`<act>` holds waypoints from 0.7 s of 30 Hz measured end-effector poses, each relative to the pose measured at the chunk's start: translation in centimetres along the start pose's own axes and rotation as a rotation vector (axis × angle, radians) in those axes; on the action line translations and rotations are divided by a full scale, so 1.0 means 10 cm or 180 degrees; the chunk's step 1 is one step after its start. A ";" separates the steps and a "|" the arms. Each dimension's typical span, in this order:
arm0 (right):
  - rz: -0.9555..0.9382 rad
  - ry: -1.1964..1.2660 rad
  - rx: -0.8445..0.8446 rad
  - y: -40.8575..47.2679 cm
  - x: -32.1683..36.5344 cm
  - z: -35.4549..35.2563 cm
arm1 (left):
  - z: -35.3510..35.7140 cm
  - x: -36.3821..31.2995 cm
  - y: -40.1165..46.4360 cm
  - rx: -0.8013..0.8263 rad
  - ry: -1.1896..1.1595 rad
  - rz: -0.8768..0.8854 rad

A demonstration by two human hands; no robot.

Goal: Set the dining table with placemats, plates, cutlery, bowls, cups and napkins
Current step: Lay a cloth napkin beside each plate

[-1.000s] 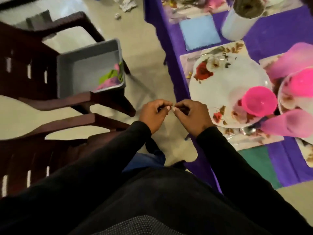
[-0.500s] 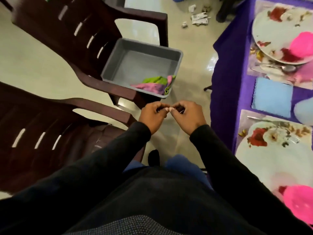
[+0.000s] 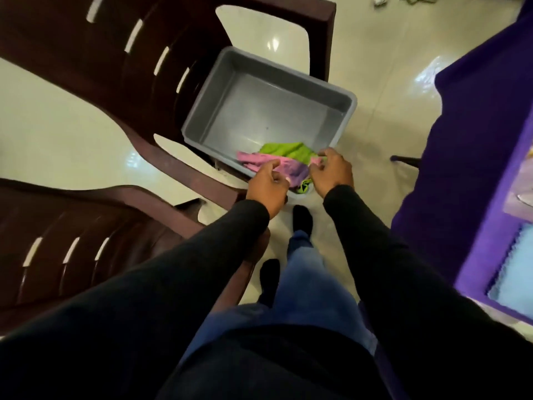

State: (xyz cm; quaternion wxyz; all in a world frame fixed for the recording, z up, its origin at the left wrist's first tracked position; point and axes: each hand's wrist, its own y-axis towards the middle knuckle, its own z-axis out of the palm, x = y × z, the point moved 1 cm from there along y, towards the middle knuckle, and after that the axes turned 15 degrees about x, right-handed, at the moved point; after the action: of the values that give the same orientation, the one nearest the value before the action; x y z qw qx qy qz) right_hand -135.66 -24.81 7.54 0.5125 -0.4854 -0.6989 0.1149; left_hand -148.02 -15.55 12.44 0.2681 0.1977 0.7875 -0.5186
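- Grey plastic tub (image 3: 271,111) sits on the seat of a dark brown plastic chair (image 3: 121,62); a small heap of cloth napkins lies in its near corner: pink napkin (image 3: 253,160) on top, green napkin (image 3: 285,150) behind, a purple one (image 3: 297,174) at the rim.
- Left hand (image 3: 266,187) is at the near rim, thumb and fingers curled over the pink cloth; whether it has pinched it, cannot tell.
- Right hand (image 3: 331,171) hovers over the heap's right edge, fingers spread and bent, clamped on nothing visible.
- Judgement: step is picking napkins. Best done by taking one layer by its corner and lifting straight up so the others stay behind.
- Purple-clothed table (image 3: 473,145) stands to the right, a light blue napkin (image 3: 516,272) already laid there.
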 end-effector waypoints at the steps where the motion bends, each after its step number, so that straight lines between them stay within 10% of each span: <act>1: 0.0057 -0.0162 0.0133 0.18 -0.04 -0.01 | 0.01 -0.04 0.13 0.0052 0.0006 -0.0024; 7: 0.0288 -0.1119 0.0916 0.98 -0.28 0.09 | 0.07 -0.08 0.70 0.0277 0.0072 -0.0234; 21: 0.0162 -0.1862 0.0712 0.94 -0.21 0.12 | -0.03 0.14 0.55 0.0297 -0.0266 -0.0167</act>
State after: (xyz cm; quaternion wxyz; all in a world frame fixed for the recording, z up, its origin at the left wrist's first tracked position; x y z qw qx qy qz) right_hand -131.41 -21.34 -0.43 0.3368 -0.3897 -0.7874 0.3387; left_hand -145.91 -13.09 7.74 0.2775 0.1675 0.7555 -0.5694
